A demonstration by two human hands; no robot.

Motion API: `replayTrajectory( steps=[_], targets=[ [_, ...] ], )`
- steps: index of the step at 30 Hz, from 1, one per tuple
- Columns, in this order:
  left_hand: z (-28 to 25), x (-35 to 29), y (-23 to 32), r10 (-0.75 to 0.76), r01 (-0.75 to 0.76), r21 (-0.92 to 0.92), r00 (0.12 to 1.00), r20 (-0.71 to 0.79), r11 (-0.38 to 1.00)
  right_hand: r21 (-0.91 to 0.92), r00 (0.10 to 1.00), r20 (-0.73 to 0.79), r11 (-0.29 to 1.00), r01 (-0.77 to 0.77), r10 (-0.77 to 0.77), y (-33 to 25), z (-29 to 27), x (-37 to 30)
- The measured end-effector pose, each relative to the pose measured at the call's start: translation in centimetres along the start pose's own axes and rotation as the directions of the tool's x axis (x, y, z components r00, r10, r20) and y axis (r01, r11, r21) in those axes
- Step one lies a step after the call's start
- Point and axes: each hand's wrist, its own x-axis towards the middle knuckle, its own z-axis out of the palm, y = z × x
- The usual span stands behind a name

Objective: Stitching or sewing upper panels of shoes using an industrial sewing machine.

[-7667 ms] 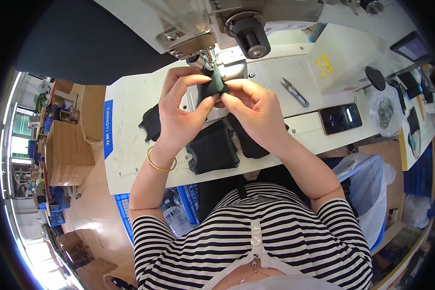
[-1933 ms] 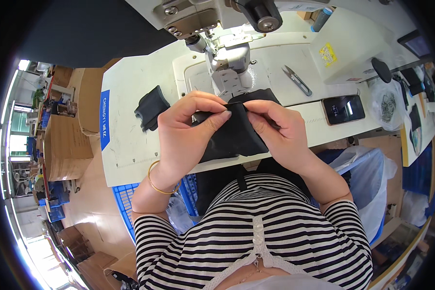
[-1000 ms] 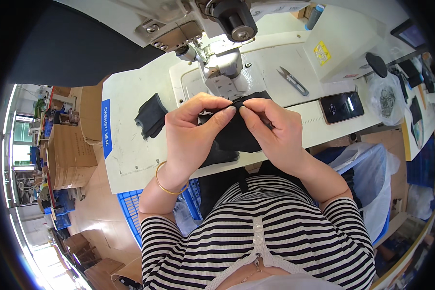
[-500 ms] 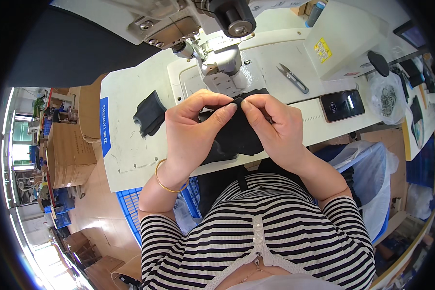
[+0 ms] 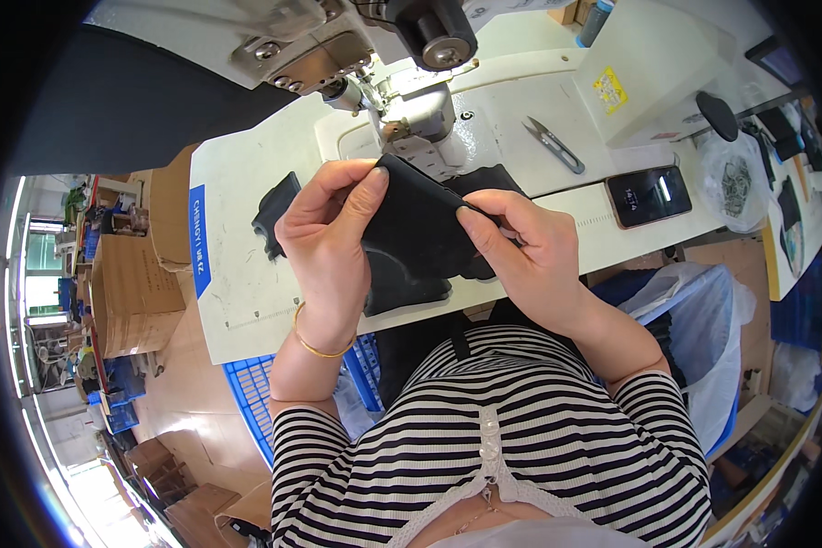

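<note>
Black fabric panel, folded along its upper edge: stretched between the two hands, on the near side of the pale metal sewing-machine post

Left hand, bare: thumb and forefinger pinched on the panel's upper left corner; thin gold-coloured bangle round the wrist

Right hand, bare: thumb and fingers closed on the panel's right edge, lower than the left hand's grip

White work table: three dark cloth pieces, namely a black ragged-edged piece beside the left hand, a black flat piece partly covered from view by the panel, a black piece behind the right hand

Clear plastic bag: right end of table, holding a greyish tangled mass too small to tell

Blue plastic lattice basket: below the table edge, by the left forearm; translucent plastic sheeting inside

Blue bin lined with whitish translucent plastic: beyond the right forearm; dark contents, partly hidden

Brown cardboard box, large: on the floor, far left; contents not visible
</note>
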Motion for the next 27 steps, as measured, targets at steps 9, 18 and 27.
replayTrajectory(
  steps=[9,18,27],
  targets=[
    [-0.4,0.2,-0.1,0.011,-0.011,-0.006,0.999,0.033,1.000,0.094,1.000,0.004,0.996,0.012,-0.013,0.1,0.4,0.3],
    [-1.0,0.6,0.0,0.017,-0.020,0.041,0.997,0.077,0.999,-0.021,0.999,0.052,1.000,-0.005,0.006,-0.3,0.7,0.9],
    [-1.3,1.0,0.1,0.057,-0.069,0.104,0.992,0.117,0.992,0.013,0.999,0.036,0.999,-0.032,0.032,-0.1,1.1,0.9]
  ],
)
